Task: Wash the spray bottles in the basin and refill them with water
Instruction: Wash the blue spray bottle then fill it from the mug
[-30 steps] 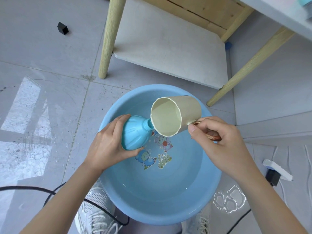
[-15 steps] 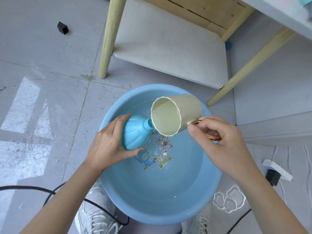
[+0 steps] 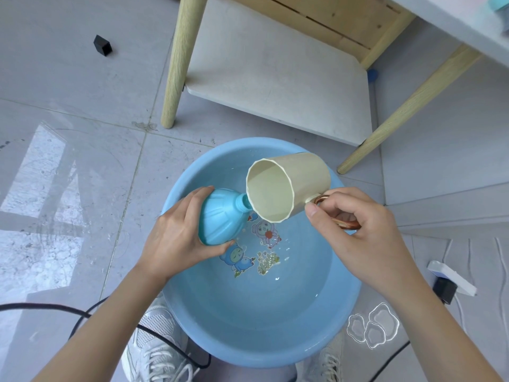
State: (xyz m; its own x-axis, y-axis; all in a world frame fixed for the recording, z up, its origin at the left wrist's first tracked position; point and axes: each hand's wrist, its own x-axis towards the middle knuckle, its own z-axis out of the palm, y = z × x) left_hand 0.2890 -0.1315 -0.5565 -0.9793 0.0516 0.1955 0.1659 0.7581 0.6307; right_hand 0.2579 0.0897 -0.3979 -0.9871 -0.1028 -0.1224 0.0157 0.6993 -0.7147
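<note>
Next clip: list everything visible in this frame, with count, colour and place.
basin: 1, blue, on the floor tiles, cartoon prints on its bottom, some water inside
spray bottle: 1, light blue, no spray head, tilted over the basin
cup: 1, cream with copper-coloured handle, tipped, rim at the bottle's neck
table: 1, light wood legs, white lower shelf, behind the basin
small block: 1, black, floor, far left
cables: 2, black, floor, near left and near right
power strip: 1, white, black plug, floor at right
clear cloud-shaped piece: 1, transparent, floor right of the basin
sneakers: 2, white, at the basin's near edge
left hand: grips the bottle's body
right hand: holds the cup's handle
</note>
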